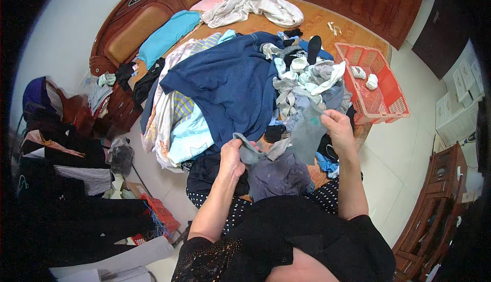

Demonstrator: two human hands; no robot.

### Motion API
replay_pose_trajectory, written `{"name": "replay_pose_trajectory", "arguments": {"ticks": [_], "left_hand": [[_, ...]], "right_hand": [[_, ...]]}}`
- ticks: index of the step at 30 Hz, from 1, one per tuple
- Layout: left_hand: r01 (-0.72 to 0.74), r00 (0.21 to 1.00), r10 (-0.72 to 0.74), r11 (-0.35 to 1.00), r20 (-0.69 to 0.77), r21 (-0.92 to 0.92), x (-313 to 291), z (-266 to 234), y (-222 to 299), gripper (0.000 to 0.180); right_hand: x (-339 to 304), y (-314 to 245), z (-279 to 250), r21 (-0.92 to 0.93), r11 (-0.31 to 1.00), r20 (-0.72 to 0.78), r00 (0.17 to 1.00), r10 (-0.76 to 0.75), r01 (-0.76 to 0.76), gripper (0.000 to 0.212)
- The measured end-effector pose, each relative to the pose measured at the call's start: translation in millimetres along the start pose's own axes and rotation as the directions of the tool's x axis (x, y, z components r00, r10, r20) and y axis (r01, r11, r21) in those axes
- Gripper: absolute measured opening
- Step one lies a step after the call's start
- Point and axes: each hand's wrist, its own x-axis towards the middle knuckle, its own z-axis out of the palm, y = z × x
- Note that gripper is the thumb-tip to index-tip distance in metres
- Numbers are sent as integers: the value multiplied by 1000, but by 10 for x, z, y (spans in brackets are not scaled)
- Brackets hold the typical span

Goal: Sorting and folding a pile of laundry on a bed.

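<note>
My right hand [339, 128] pinches the top of a grey sock [307, 136] with a small green mark, which hangs down in front of me. In my left hand [232, 158], closed near the dark blue garment, is a similar grey sock [249, 153]; its far end is hard to make out. Below both hands a dark grey cloth [279, 177] lies over my lap. A heap of mixed socks [307, 77] spreads just beyond my right hand. The large dark blue garment [225, 82] covers other clothes to the left of it.
At the right edge of the bed stands a pink plastic basket [376, 110] holding rolled white socks [372, 81]. A blue pillow [169, 36] and a pale crumpled cloth [255, 9] lie toward the headboard. Dark clothes pile up at left; a wooden cabinet [434, 200] stands at right.
</note>
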Motion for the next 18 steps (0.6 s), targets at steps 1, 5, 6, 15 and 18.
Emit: {"name": "replay_pose_trajectory", "arguments": {"ticks": [1,5,6,15,18], "left_hand": [[-10,1000,9,999,17,42,33,-30,8,17],[-43,999,45,995,-15,89,218,-189,-2,20],[-39,999,41,995,-17,90,209,-146,40,20],[289,957,-286,950,41,-119,327,-265,96,48],[353,935,-351,924,38,-146,303,-175,77,48]], "right_hand": [[55,77,-19,52,999,-48,999,-2,4,14],[152,160,79,182,983,-108,994,22,-2,12],[150,131,115,197,980,-120,991,56,-31,12],[58,-102,663,303,909,156,926,-344,287,18],[-80,-60,771,129,871,695,583,-420,474,15]]}}
